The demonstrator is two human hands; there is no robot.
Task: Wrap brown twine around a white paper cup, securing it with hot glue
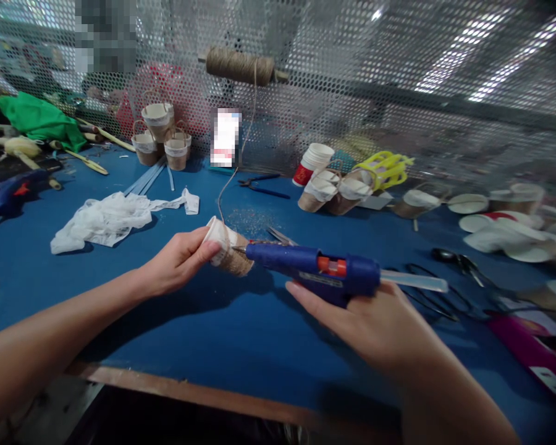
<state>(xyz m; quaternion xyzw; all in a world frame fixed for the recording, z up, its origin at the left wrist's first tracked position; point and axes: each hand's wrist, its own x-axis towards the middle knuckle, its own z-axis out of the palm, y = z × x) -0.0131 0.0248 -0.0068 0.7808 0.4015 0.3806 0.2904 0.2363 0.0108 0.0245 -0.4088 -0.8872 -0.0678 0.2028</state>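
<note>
A paper cup (239, 264) wrapped in burlap, with a white band near its rim, lies tilted in my left hand (185, 259). The fingers and thumb pinch it at the rim end. My right hand (370, 321) is wrapped round a blue glue gun (287, 258), and a clear glue stick (417, 280) sticks out of its back. The nozzle meets the side of the cup or is very close to it. From a twine spool (240, 65) on the mesh wall, a strand of twine (245, 139) runs down to the cup.
White lace (106, 219) lies at left. Finished burlap cups (176, 152) stand behind it, others (318, 190) at the back right. Blue-handled pliers (264, 185) and scissors (282, 236) lie beyond the cup. A second glue gun (16, 190) rests far left, a purple box (528, 352) far right.
</note>
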